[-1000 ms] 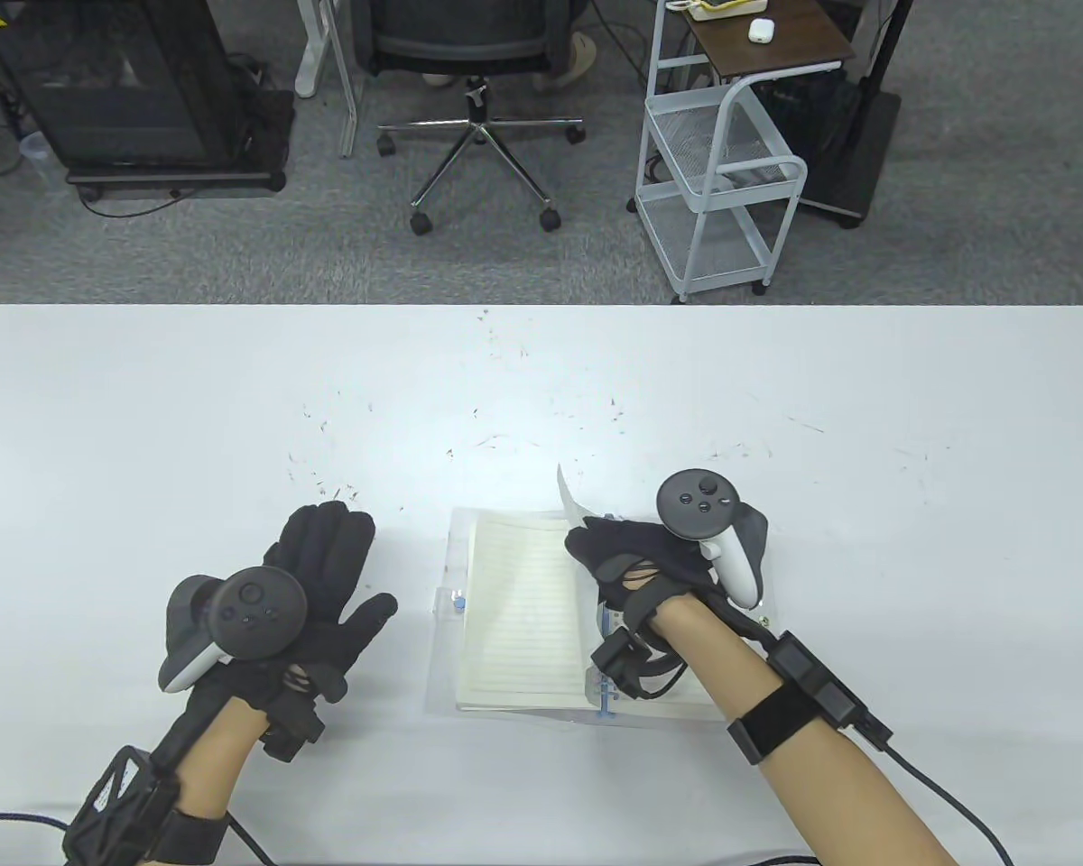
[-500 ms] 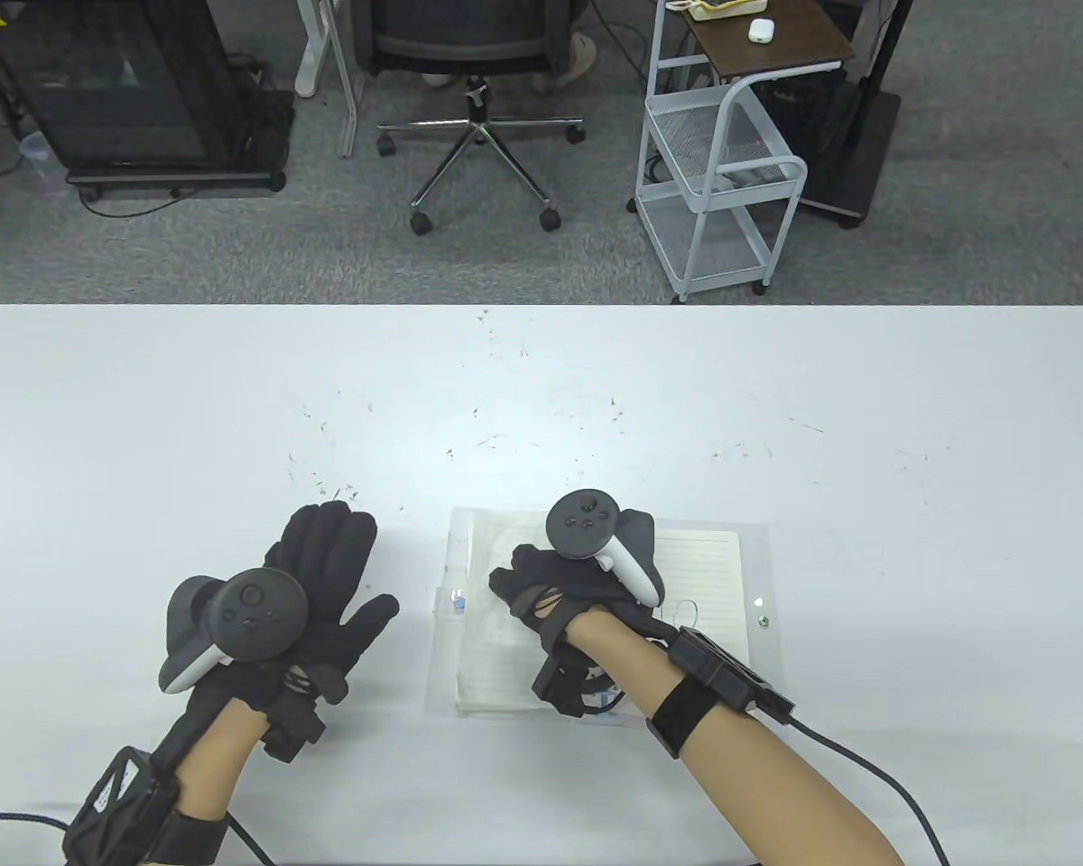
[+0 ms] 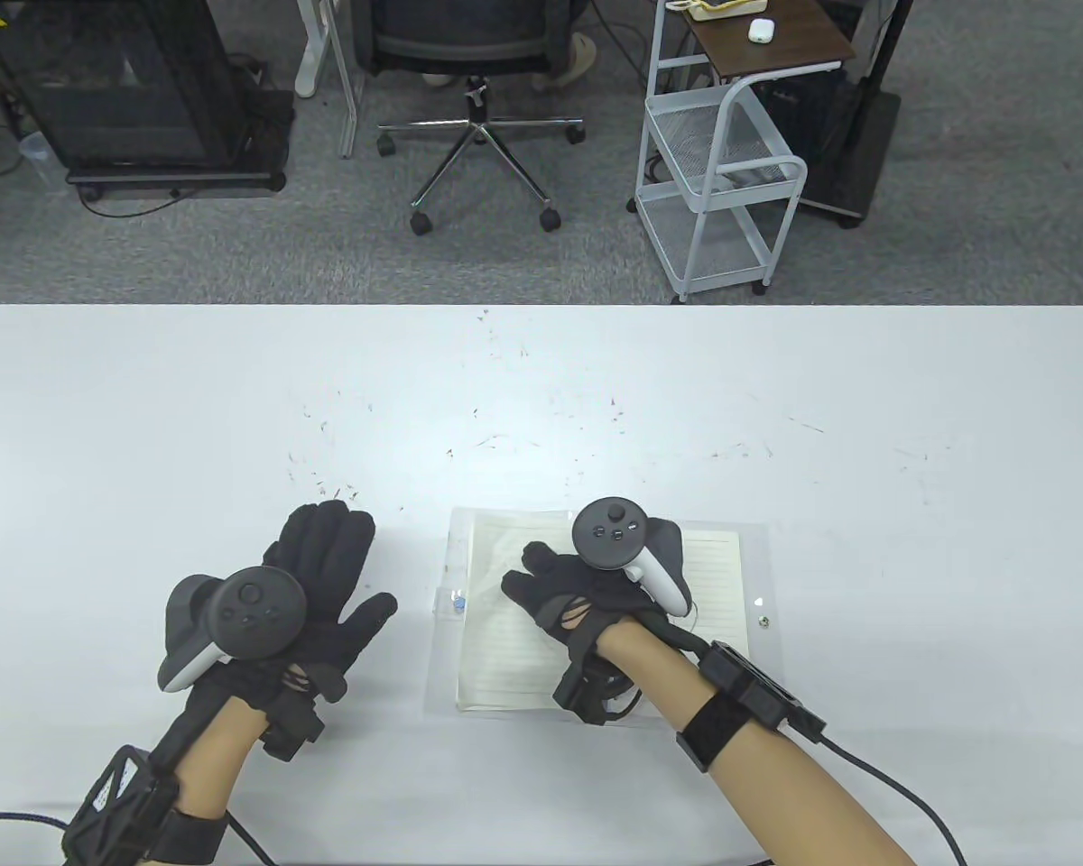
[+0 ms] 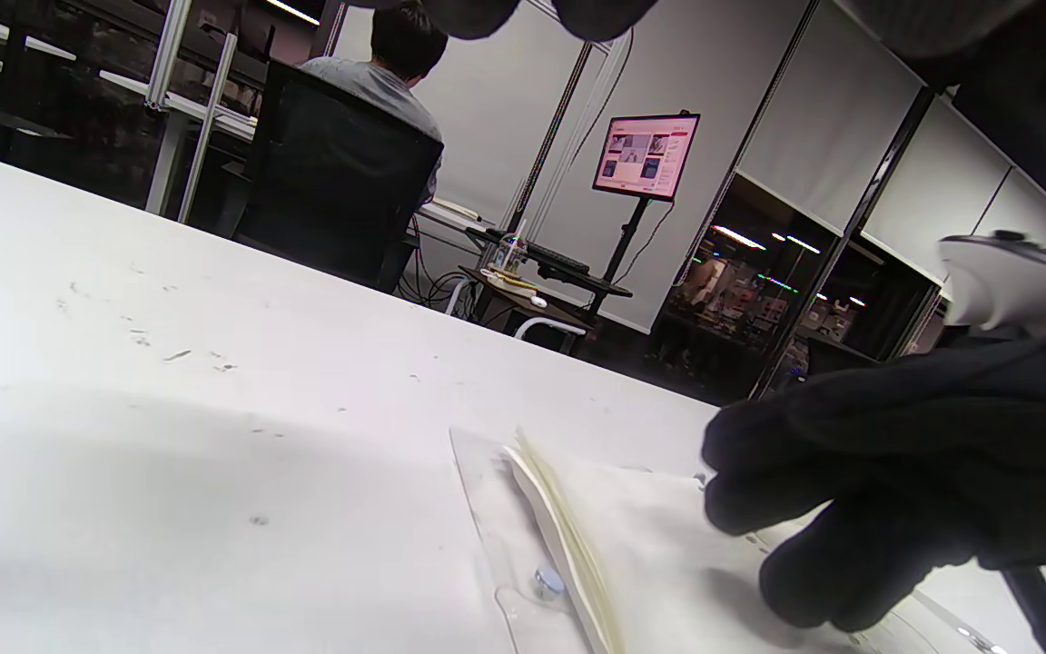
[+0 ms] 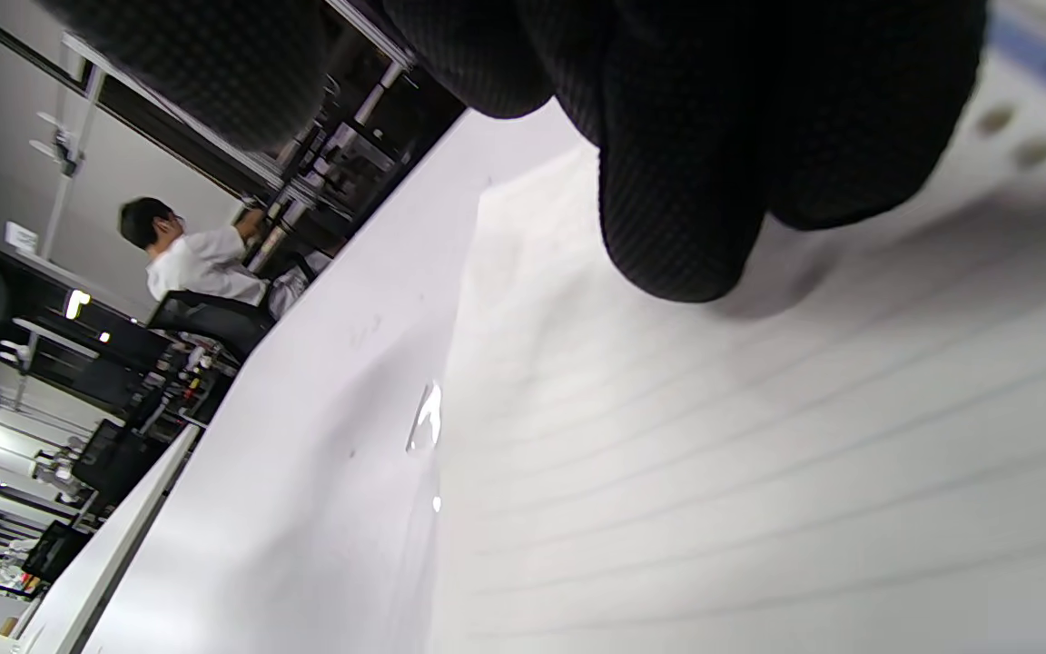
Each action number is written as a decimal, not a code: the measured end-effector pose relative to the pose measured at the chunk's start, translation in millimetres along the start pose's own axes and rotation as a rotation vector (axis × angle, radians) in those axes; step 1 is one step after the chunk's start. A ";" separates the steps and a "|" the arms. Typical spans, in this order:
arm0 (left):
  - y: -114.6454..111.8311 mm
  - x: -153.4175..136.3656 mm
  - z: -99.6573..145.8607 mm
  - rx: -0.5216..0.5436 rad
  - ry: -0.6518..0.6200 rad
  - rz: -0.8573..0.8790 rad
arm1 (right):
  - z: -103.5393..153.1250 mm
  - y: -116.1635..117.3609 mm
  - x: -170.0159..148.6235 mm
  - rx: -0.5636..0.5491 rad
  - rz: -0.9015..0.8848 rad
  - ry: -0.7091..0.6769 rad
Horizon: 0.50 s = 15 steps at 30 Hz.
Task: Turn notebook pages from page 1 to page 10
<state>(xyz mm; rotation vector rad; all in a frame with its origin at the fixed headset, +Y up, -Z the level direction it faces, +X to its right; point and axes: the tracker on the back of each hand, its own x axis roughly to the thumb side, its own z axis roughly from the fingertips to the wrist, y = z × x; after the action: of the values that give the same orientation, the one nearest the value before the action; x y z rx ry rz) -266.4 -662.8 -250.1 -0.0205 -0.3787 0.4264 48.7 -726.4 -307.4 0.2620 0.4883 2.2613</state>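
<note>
Your notebook (image 3: 514,631) lay open near the table's (image 3: 776,406) near edge, bare tabletop beyond it. Your right hand (image 3: 587,591) rested across its middle, fingers loosely spread, holding nothing. Your left hand (image 3: 320,586) lay flat, fingers wide, left of the notebook.

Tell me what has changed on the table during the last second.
The right hand carried a lifted page across the notebook to the left side, let it go, and now rests on the flat pages. The left hand stayed flat on the table.
</note>
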 end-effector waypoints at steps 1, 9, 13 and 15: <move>-0.2 0.0 -0.2 -0.002 0.001 0.000 | 6.2 -7.1 -0.6 -0.031 0.018 -0.037; -2.2 -2.0 -1.1 -0.010 0.020 -0.006 | 61.1 -66.3 -11.0 -0.235 0.244 -0.129; -4.9 -4.8 -2.4 -0.022 0.038 -0.009 | 87.3 -95.0 -32.5 -0.320 0.359 -0.118; -5.9 -5.6 -2.9 -0.027 0.042 -0.012 | 95.8 -104.4 -44.6 -0.342 0.379 -0.100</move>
<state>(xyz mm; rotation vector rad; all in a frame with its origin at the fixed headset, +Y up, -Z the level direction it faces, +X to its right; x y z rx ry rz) -267.7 -670.3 -254.2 -0.0532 -0.3426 0.4085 180.2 -670.6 -266.5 0.3098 -0.0094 2.6348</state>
